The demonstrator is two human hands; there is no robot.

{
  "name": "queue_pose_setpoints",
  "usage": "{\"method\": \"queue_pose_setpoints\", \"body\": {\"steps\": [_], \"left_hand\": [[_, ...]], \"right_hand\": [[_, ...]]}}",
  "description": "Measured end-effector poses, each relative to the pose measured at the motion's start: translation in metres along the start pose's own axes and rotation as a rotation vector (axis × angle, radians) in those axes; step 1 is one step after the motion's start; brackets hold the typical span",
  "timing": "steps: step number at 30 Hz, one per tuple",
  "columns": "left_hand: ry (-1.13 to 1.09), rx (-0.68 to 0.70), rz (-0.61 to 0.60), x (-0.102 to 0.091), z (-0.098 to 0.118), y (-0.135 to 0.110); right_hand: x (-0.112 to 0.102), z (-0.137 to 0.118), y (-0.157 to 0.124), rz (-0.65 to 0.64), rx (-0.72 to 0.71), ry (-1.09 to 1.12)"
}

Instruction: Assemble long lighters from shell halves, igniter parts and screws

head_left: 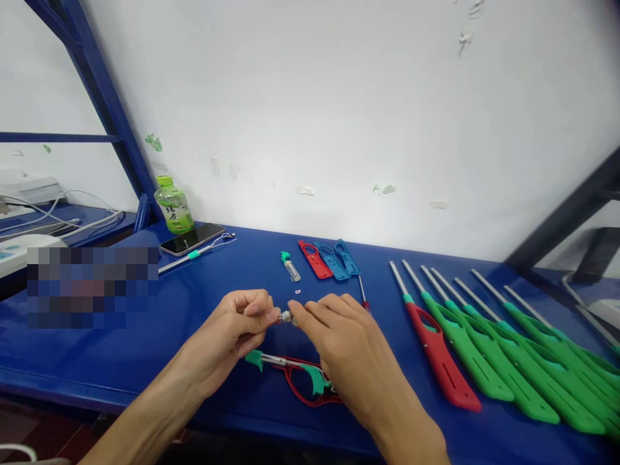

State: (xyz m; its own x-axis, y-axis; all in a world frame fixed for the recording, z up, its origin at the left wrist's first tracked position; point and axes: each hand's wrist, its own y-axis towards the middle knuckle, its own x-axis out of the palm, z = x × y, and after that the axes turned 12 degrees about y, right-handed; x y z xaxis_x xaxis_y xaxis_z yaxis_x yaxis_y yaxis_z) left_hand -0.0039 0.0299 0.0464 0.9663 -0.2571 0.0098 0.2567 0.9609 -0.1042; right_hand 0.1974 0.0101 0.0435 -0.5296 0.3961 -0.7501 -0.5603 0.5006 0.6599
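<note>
A small whitish part with a metallic-looking end [285, 316] sits between my two hands above the blue table. My left hand [247, 320] is closed, thumb and fingers pinched at the part's left end. My right hand [334, 326] grips its other end, with the fingers curled over and hiding most of it. Below the hands lies an opened red lighter shell [294, 386] with a green trigger [317, 380] and a metal tube with a green collar [254, 357]. The right hand covers part of that shell. Just beyond the hands is a tiny pale piece [298, 292].
Behind lie a clear fuel tank with green top [291, 270], a red shell half [316, 260], blue shell halves [346, 258] and a screwdriver [364, 297]. Several assembled lighters [465, 342] fill the right. Far left are a bottle [175, 206], phone [192, 239] and wired tube [194, 254].
</note>
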Motion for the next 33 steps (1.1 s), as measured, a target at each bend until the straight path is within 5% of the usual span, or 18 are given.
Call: {"method": "queue_pose_setpoints", "body": {"steps": [10, 16, 25, 33], "left_hand": [[-0.009, -0.027, 0.012, 0.001, 0.001, 0.000], [0.052, -0.013, -0.021, 0.004, 0.002, -0.003], [0.764, 0.320, -0.021, 0.028, -0.003, -0.013], [1.064, 0.528, -0.164, 0.033, -0.017, -0.012]], "right_hand": [[0.004, -0.007, 0.005, -0.044, 0.029, -0.059], [-0.010, 0.004, 0.000, -0.119, 0.126, 0.085], [-0.062, 0.013, -0.011, -0.116, 0.572, 0.452], [-0.064, 0.020, -0.025, -0.440, 0.667, 0.505]]}}
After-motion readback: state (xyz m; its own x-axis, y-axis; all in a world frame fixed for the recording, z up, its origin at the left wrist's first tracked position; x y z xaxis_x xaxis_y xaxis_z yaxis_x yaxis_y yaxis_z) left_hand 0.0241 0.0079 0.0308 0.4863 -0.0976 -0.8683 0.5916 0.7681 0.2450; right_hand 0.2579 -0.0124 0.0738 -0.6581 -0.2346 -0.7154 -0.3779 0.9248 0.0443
